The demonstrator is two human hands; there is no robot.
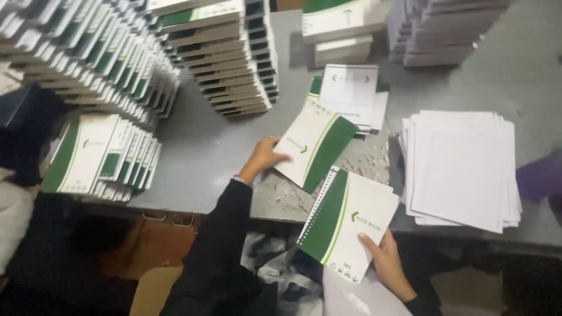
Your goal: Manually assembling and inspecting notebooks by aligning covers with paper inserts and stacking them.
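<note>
Overhead, grey table (222,146), left hand (266,157) gripping loose cover (316,149), right hand (383,257) gripping spiral notebook (348,222)

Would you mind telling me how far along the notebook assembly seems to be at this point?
Many finished green-and-white notebooks already stand stacked on the left. In hand: the right hand holds a spiral-bound notebook, while the left hand grips a loose cover. Left over: a stack of white punched sheets and more covers on the table.
</note>
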